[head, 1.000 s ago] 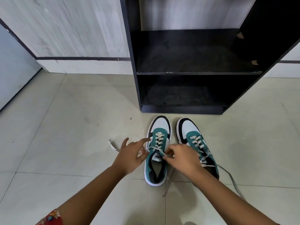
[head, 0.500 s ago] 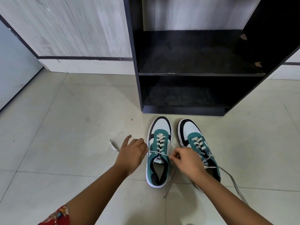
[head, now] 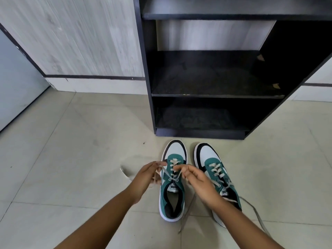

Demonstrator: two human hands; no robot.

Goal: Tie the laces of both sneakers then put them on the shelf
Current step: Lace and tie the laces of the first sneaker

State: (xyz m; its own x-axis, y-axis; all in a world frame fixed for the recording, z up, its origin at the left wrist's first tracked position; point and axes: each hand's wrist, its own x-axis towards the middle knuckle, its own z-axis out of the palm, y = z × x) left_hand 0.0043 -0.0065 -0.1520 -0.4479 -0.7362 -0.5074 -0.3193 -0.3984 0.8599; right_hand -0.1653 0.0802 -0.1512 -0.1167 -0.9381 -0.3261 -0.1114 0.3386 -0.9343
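Two sneakers on the tiled floor [head: 71, 177], side by side, toes toward the black shelf [head: 206, 95], just short of its base. Both teal/white/black.

Left sneaker [head: 173, 178]: both lace ends lifted and crossing just above the top eyelets. Left hand [head: 146, 177] pinches one lace strand [head: 164, 172] between fingertips at the sneaker's left side; the tail of that lace trails off to the left across the floor, partly blurred. Right hand [head: 199, 182] pinches the other strand [head: 179, 174] over the tongue area, fingers curled; its loose end [head: 186, 214] hangs down past the heel onto the floor. No knot or bow formed yet on this shoe.

Right sneaker [head: 215, 175]: partly hidden under the right forearm. Laces untied, one long end [head: 256, 214] snaking out to the right and back toward the camera across the tiles.

Shelf unit stands against the grey wood-grain wall [head: 71, 36], dark boards.
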